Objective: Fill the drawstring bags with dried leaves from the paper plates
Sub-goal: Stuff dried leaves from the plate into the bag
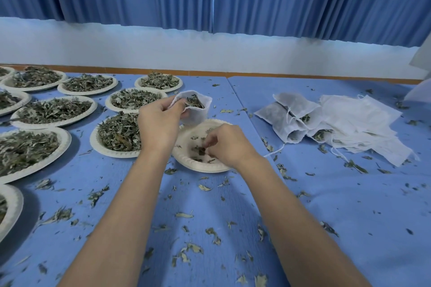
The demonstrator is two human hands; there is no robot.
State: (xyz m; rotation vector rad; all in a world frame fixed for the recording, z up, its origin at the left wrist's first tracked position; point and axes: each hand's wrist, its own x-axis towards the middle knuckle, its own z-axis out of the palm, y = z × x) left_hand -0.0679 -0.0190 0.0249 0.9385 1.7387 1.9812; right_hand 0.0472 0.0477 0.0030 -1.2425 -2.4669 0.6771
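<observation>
Head view, left fingers (179, 106) gripping white bag (198, 114) (partly filled), right fingers (210, 144) pinching leaves (199, 150).

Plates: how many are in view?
11. Ten heaped plates lie at left, some cut by the edge; one nearly empty plate lies under the right hand. More may lie beyond it.

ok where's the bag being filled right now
Head view, centre: the open bag is held in the left hand, just above the nearly empty plate where the right hand picks at leaves.
</observation>
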